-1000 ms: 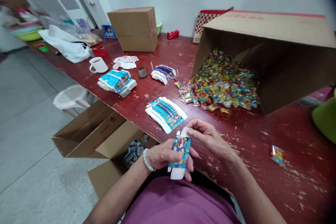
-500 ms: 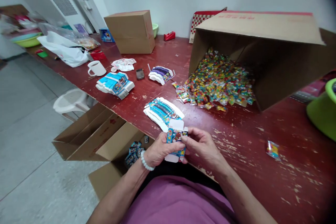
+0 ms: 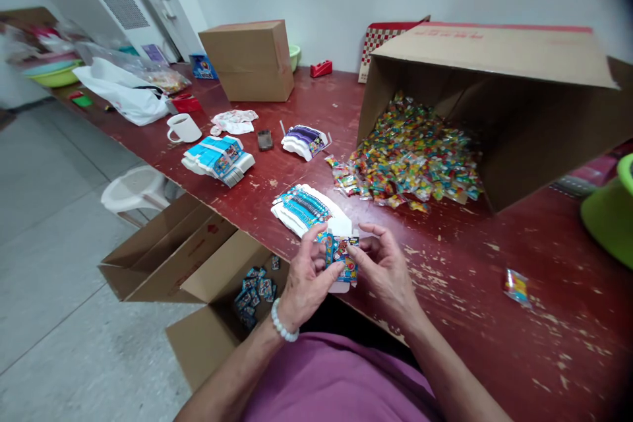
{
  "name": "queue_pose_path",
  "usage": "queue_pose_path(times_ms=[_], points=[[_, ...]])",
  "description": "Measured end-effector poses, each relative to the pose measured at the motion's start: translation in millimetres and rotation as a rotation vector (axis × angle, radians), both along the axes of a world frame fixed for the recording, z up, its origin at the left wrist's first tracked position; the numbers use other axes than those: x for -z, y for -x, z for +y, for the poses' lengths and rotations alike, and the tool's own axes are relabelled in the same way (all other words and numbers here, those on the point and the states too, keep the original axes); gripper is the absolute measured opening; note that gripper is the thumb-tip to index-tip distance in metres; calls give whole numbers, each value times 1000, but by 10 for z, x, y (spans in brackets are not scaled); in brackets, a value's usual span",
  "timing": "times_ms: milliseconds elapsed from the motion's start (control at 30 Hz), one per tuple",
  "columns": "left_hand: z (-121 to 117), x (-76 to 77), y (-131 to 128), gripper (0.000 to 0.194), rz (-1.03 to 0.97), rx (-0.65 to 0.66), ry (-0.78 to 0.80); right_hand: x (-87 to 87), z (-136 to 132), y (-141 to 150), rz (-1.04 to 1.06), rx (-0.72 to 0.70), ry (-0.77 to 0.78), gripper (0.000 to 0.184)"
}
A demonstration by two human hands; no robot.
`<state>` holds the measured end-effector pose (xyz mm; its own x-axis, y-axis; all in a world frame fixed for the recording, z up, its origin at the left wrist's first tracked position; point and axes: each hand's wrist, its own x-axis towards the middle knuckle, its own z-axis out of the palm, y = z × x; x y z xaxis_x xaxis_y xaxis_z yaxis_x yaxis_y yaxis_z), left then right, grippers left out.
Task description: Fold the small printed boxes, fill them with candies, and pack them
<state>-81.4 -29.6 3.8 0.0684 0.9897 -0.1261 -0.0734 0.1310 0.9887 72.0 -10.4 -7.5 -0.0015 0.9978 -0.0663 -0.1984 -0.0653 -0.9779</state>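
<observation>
A small printed blue candy box (image 3: 343, 256) is between my two hands, above the table's front edge. My left hand (image 3: 309, 277) grips its left side, thumb on the printed face. On the other side my right hand (image 3: 388, 270) pinches the box near its upper right, with the thumb on the front. A white flap shows at the bottom of the box; the top end is partly hidden by my fingers. Just behind it lies a fanned row of flat blue cartons (image 3: 306, 208). Wrapped candies (image 3: 415, 151) spill from a large cardboard box (image 3: 494, 53) lying on its side.
Banded blue cartons (image 3: 217, 157), purple cartons (image 3: 305, 141) and a white mug (image 3: 182, 128) stand on the red table (image 3: 445, 264). One wrapped candy (image 3: 517, 286) lies at right. Below the edge, an open carton (image 3: 217, 323) holds several small filled-looking boxes (image 3: 254, 293). A white stool (image 3: 133, 188) is at left.
The candy box has turned more upright, then moved slightly up towards the table. My right hand has gone from the top flap to the box's right side, and the raised white top flap is less visible.
</observation>
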Motion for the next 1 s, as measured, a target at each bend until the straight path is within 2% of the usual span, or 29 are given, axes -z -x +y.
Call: queue_pose_path(times_ms=[133,200,300,433,500,567,633,733,833,933,1000], points=[[4,-30,13,54,-57,58,24,29,-28,-5,33,-59,-12,29],[22,-51,24,45,-125,73,63,15,-11,-52,-17,-59,5,24],[47,-62,30,34,-149,74,103,-34,52,-141,-80,-110,32,27],[55,-43,16,29,-97,83,101,-96,138,-208,33,-170,83,31],[51,-43,6,34,-114,71,74,-105,152,-219,47,-208,63,35],[48,-54,2,51,-196,42,63,-92,145,-221,3,-259,27,28],[48,-64,6,68,-307,35,110,-64,121,-213,-68,-246,-32,22],[51,-44,15,61,-444,125,287,-35,72,-190,-121,-185,-105,19],[50,21,1,60,-481,256,445,-73,29,-179,-193,-279,-126,19],[53,72,-39,66,-436,252,444,-154,18,-189,-244,-368,-127,23],[62,74,-69,69,-400,240,409,-200,33,-197,-171,-377,-53,26]])
